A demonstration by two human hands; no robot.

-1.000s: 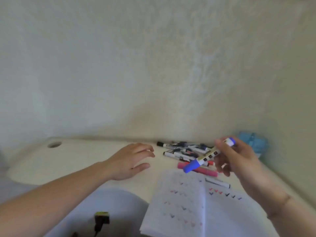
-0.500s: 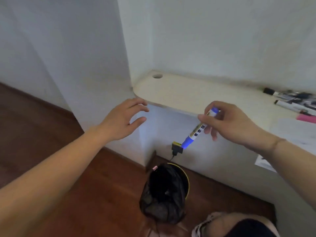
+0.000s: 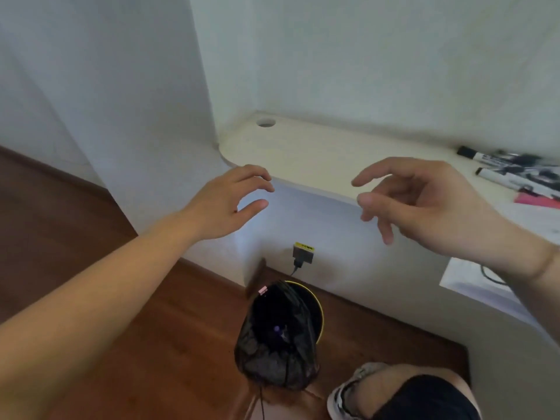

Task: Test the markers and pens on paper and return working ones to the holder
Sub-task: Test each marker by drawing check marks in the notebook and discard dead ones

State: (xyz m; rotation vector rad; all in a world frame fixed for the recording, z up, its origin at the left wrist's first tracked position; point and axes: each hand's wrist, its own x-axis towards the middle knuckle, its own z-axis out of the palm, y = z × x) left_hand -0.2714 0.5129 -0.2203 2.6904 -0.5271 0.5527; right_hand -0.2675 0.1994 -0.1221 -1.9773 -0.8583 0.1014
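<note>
Room: white walls meet at a corner above a brown wood floor (image 3: pixel 127 344); a cream desk (image 3: pixel 318 153) with a rounded end and a round cable hole (image 3: pixel 265 122) juts from the wall.
Left hand: the left hand (image 3: pixel 225 204) hangs in the air in front of the desk's rounded edge, palm down, fingers loosely spread and bent, holding nothing.
Right hand: the right hand (image 3: pixel 424 204) hovers over the gap beside the desk edge, fingers loose and parted, thumb and forefinger apart, nothing between them.
Bin: a round bin (image 3: pixel 281 338) with a yellow rim and a black liner bag stands on the floor below and between the two hands, well apart from both.
Marker in bin: a small blue-purple spot (image 3: pixel 276 328) shows inside the dark liner; it is too small to say for sure that it is a marker.
Markers on desk: a heap of black-and-white markers (image 3: pixel 512 171) lies on the desk at the far right, behind the right hand and not touched by it; a pink marker (image 3: pixel 536 200) lies just in front of them.
Paper: a white sheet (image 3: pixel 472 283) overhangs the desk edge under the right wrist.
Wall socket: a grey plug with a yellow label (image 3: pixel 304 253) sits on the wall above the bin.
Person: a dark-clad knee and a patterned shoe (image 3: pixel 348 392) show at the bottom right.
</note>
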